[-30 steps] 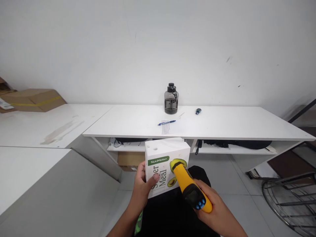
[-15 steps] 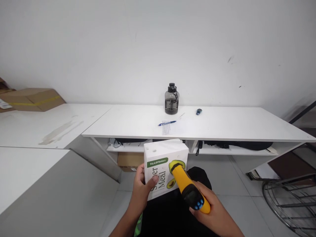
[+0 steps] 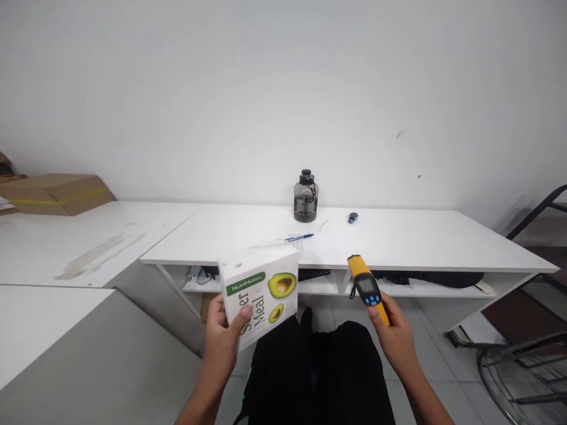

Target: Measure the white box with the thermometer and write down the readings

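Note:
A white box [image 3: 261,301] printed "NutriMotion" with avocado pictures is gripped at its left side by my left hand [image 3: 224,330], thumb across the front. It is tilted and held above my lap, in front of the desk's edge. My right hand [image 3: 394,336] is wrapped round the handle of a yellow and black infrared thermometer gun [image 3: 367,289], its small screen and blue buttons facing me. The thermometer's nose points up toward the desk, well apart from the box. Part of its handle is hidden in my palm.
On the white desk [image 3: 398,236] stand a dark translucent water jug [image 3: 305,198], a blue pen [image 3: 299,238] on a paper slip, and a small dark blue object [image 3: 352,218]. A cardboard box [image 3: 57,195] sits at left. A metal rack [image 3: 522,372] is at lower right.
My hands have moved apart: the box went left and tilted, while the thermometer swung right and up, away from the box's front. The view has shifted slightly upward.

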